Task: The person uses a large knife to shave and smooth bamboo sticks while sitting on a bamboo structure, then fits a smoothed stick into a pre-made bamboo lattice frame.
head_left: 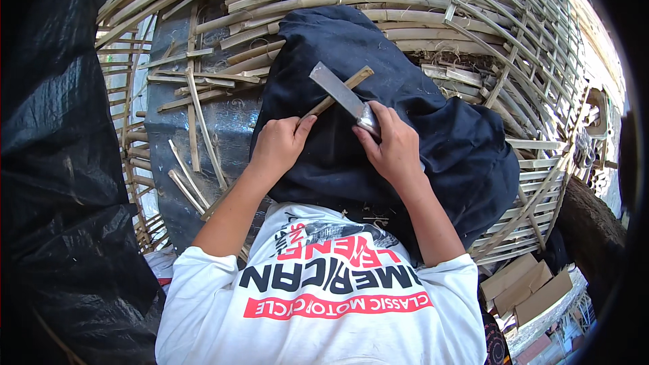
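Observation:
My left hand (278,143) is closed round the near end of a narrow bamboo strip (353,80), which slants up to the right over my lap. In my right hand (393,143) is a knife (336,89) with a broad, flat, square-ended blade; a pale wrapping shows by the handle, most of which my fingers hide. The blade lies across the strip, pointing up and left. Whether its edge bites into the bamboo I cannot tell. Dark cloth (324,34) covers my lap beneath both hands.
Slatted bamboo (419,1) curves round the far side and right. Loose bamboo strips (203,122) lie on a dark sheet (169,115) at my left. Black plastic (61,128) hangs at the far left. An open cardboard box (520,287) and a log (595,213) stand at lower right.

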Demonstrator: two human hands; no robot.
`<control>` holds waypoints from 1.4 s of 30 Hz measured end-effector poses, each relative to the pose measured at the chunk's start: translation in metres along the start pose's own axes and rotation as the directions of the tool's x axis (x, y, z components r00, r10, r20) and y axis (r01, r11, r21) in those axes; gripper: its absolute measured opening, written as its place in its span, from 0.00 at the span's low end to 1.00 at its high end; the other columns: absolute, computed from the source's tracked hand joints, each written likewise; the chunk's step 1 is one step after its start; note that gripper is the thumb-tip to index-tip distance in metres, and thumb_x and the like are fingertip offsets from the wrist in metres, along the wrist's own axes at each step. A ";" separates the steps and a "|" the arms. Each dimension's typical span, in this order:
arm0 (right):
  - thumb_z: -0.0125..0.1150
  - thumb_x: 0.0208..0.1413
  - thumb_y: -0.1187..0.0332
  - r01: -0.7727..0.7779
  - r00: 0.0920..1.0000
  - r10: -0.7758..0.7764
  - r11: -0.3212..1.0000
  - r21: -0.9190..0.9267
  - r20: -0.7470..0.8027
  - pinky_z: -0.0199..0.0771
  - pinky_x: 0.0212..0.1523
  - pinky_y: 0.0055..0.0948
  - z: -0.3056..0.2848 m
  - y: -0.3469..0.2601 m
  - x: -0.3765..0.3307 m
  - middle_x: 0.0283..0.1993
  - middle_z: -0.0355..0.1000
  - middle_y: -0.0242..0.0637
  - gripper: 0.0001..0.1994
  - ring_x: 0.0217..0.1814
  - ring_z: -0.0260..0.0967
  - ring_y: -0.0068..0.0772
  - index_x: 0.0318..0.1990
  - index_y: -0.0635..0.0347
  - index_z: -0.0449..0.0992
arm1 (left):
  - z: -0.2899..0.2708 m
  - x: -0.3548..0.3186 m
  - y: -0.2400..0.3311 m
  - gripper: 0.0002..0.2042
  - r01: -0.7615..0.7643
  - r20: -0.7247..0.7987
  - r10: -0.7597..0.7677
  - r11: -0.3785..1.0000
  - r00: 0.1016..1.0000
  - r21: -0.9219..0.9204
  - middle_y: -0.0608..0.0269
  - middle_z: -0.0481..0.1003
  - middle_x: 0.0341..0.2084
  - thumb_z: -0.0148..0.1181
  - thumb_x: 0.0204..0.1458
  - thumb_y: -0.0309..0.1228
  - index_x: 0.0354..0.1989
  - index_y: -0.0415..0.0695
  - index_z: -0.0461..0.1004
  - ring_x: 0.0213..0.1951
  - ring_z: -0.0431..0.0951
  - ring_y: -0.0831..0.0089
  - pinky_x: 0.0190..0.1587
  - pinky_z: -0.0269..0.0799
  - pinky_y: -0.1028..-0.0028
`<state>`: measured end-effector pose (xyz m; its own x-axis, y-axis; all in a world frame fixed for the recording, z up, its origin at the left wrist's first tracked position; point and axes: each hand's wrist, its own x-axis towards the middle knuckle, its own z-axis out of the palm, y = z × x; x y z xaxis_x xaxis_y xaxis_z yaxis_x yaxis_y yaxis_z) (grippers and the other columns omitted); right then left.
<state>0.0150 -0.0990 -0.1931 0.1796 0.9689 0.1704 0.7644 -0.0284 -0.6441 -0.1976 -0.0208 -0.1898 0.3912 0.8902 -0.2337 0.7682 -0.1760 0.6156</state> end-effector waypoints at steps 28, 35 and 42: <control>0.69 0.44 0.49 -0.041 0.999 0.035 0.968 -0.247 -0.029 0.73 0.24 0.39 0.000 0.068 0.029 0.26 0.73 0.40 0.28 0.25 0.75 0.45 0.53 0.48 0.71 | 0.006 0.019 0.004 0.24 -0.022 0.060 0.030 0.989 0.998 -0.144 0.41 0.67 0.13 0.52 0.61 0.42 0.19 0.32 0.71 0.18 0.71 0.45 0.21 0.63 0.60; 0.68 0.45 0.47 -0.063 0.998 0.067 0.960 -0.274 0.008 0.74 0.26 0.40 -0.001 0.073 0.037 0.26 0.73 0.41 0.28 0.28 0.76 0.46 0.52 0.48 0.70 | 0.008 0.017 -0.001 0.24 -0.009 0.067 0.021 0.986 0.998 -0.168 0.43 0.67 0.12 0.52 0.61 0.41 0.19 0.31 0.71 0.17 0.71 0.48 0.20 0.62 0.62; 0.65 0.46 0.43 -0.017 0.985 0.052 0.978 -0.206 0.166 0.74 0.27 0.41 -0.001 0.043 0.029 0.25 0.75 0.44 0.26 0.28 0.76 0.49 0.42 0.55 0.70 | 0.011 0.017 -0.003 0.24 -0.096 -0.011 0.095 0.982 0.995 -0.166 0.43 0.67 0.12 0.51 0.62 0.41 0.19 0.32 0.70 0.17 0.72 0.48 0.21 0.63 0.62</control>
<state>0.0540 -0.0721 -0.2153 0.1137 0.9935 0.0110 0.8726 -0.0945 -0.4792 -0.1880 -0.0100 -0.2043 0.4569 0.8739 -0.1658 0.6326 -0.1882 0.7513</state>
